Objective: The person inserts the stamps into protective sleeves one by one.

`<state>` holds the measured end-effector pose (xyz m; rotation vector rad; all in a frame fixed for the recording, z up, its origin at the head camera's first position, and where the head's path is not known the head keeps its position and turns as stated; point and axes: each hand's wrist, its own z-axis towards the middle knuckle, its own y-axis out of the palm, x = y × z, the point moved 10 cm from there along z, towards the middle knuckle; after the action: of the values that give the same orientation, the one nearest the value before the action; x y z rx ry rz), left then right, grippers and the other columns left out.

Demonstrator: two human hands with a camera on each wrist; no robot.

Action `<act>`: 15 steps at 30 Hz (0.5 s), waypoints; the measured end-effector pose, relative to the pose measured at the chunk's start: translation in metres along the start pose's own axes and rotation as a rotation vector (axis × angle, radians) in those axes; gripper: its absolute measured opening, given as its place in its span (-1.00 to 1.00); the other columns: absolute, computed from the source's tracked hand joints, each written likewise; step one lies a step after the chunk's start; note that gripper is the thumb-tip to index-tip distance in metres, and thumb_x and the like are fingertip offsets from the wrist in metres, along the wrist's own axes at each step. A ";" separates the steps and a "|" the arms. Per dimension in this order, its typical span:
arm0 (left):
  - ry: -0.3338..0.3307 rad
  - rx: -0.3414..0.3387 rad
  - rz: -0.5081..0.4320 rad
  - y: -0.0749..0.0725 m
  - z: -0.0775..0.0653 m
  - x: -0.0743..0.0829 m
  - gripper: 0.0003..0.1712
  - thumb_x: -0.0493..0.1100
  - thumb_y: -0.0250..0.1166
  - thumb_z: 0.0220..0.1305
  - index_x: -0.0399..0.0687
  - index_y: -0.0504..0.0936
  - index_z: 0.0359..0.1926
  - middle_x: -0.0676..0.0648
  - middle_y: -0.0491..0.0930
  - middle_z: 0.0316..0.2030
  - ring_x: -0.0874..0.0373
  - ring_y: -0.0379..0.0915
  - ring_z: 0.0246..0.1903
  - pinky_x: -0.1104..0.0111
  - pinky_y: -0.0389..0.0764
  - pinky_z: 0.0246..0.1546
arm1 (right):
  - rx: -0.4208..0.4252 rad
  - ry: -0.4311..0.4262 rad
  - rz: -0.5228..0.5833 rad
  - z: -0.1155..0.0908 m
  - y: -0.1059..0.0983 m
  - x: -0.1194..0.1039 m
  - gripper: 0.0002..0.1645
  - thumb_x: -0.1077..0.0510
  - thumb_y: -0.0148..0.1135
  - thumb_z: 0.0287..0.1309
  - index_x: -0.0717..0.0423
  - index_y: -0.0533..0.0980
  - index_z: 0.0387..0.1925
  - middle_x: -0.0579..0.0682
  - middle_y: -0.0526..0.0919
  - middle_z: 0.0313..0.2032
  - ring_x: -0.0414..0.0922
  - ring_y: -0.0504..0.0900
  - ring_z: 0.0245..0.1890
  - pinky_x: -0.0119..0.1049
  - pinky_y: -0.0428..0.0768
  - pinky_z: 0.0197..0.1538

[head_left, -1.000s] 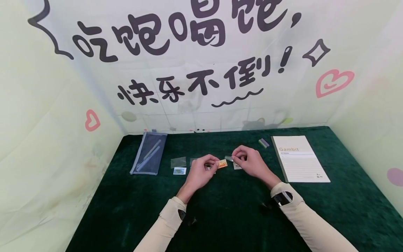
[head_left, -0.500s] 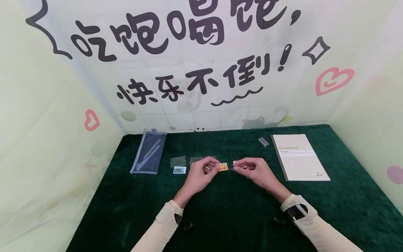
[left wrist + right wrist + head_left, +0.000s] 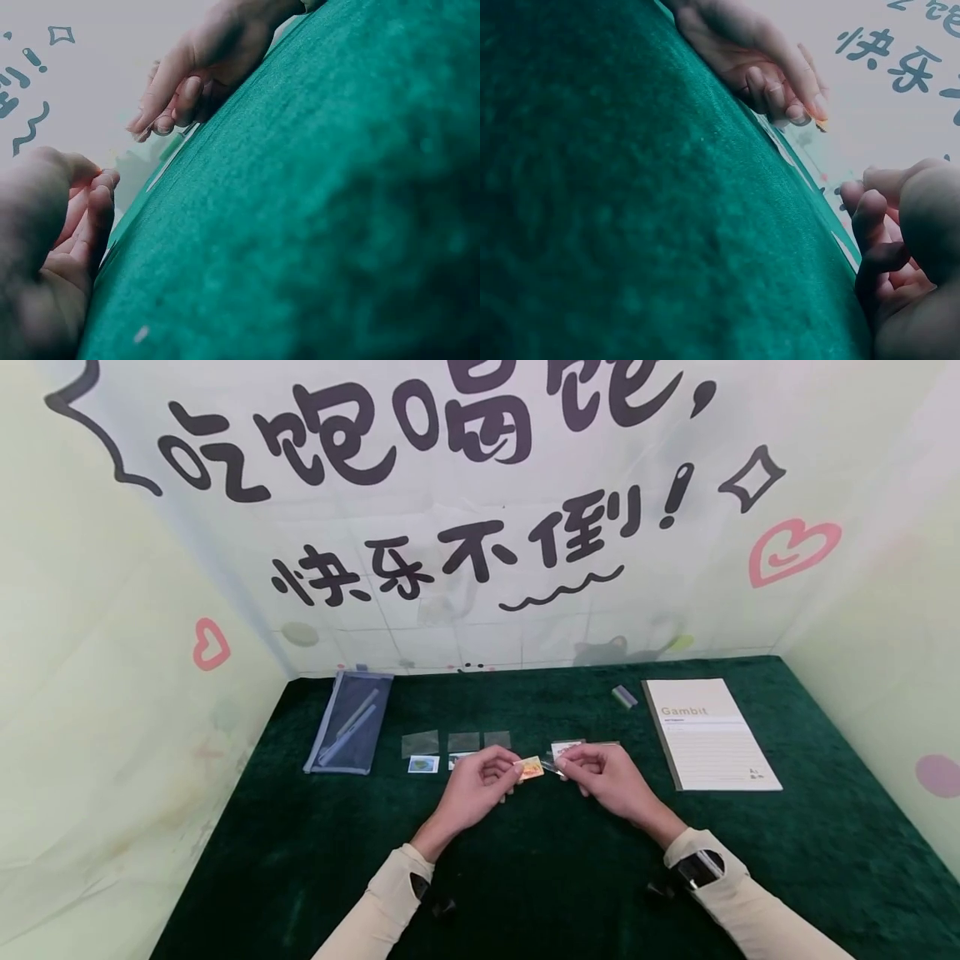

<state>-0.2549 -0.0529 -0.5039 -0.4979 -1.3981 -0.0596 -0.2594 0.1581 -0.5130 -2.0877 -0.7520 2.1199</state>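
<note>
My left hand (image 3: 478, 787) pinches a small orange stamp (image 3: 532, 767) between thumb and fingertips, its picture side showing. To its right, my right hand (image 3: 617, 781) pinches a small clear plastic sleeve (image 3: 550, 766), held right at the stamp's edge. In the right wrist view the orange stamp (image 3: 821, 124) pokes out from the left hand's fingertips. On the cloth, a blue-green stamp (image 3: 423, 764) lies in front of a clear sleeve (image 3: 420, 744). Another stamp (image 3: 454, 761) is partly hidden by the left hand. A pale stamp (image 3: 566, 747) lies behind the right hand.
Two more clear sleeves (image 3: 463, 742) lie in the row behind the left hand. A blue mesh pencil pouch (image 3: 330, 747) with pens is at left. A white notebook (image 3: 716, 743) lies at right, near a small purple-and-green block (image 3: 624, 697). Printed fabric walls (image 3: 420, 652) enclose the green cloth.
My right hand has come down toward the front with the clear sleeve. My left hand has lowered slightly with the orange stamp, uncovering the sleeves behind it.
</note>
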 end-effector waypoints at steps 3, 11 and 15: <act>-0.011 0.023 -0.035 -0.002 0.000 -0.003 -0.76 0.08 0.33 0.58 0.09 0.72 0.04 0.00 0.79 -0.23 0.13 0.70 -0.37 0.34 0.76 -0.36 | -0.009 -0.018 -0.003 -0.001 0.001 -0.001 -0.69 -0.12 0.33 0.52 -0.01 0.74 0.01 0.06 0.80 -0.28 -0.13 0.59 -0.54 -0.37 0.53 -0.46; -0.048 0.085 -0.073 -0.009 0.003 -0.010 -0.74 0.14 0.35 0.56 0.13 0.73 0.01 -0.01 0.79 -0.21 0.09 0.70 -0.33 0.40 0.73 -0.34 | -0.056 -0.007 0.013 0.002 0.007 0.000 -0.69 -0.13 0.30 0.55 -0.02 0.75 -0.05 0.03 0.80 -0.27 -0.13 0.60 -0.52 -0.37 0.55 -0.41; -0.041 0.083 -0.066 -0.009 0.003 -0.010 -0.76 0.13 0.35 0.56 0.12 0.73 0.00 0.00 0.80 -0.22 0.08 0.70 -0.33 0.40 0.74 -0.31 | -0.068 -0.012 0.010 0.002 0.008 0.001 -0.69 -0.13 0.29 0.56 -0.03 0.75 -0.08 0.03 0.80 -0.29 -0.12 0.59 -0.53 -0.36 0.55 -0.41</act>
<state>-0.2625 -0.0621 -0.5102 -0.3857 -1.4507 -0.0446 -0.2595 0.1511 -0.5169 -2.1178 -0.8285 2.1432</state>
